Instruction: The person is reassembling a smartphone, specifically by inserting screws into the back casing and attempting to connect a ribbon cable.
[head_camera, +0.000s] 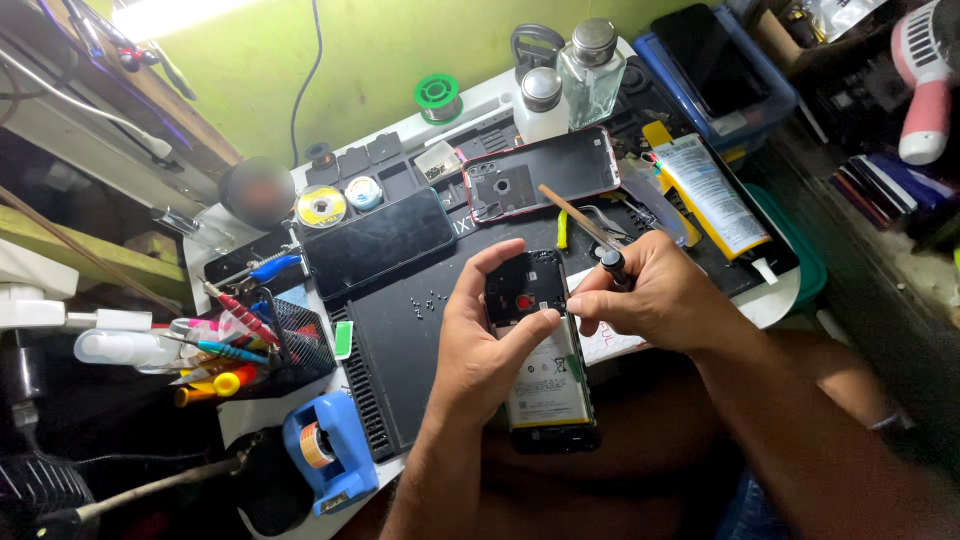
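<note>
My left hand (485, 340) grips an opened phone (545, 385) with its back off, showing a white battery and a dark circuit cover. The thumb lies across the battery; the fingers curl over the top edge. My right hand (650, 300) pinches a small black-handled screwdriver (612, 265), its tip down at the phone's upper right edge. The phone's red-rimmed back cover (540, 172) lies inside-up on the black work mat (400, 340). Several tiny screws (428, 302) are scattered on the mat left of my left hand.
Another dark phone (378, 242) lies face up on the mat. A glue tube (712, 192), tweezers (605, 220), two glass bottles (590, 70), solder wick reels (322, 206), a mesh tool cup (255, 340) and a blue tape dispenser (328, 450) surround it. A blue bin (770, 90) sits at back right.
</note>
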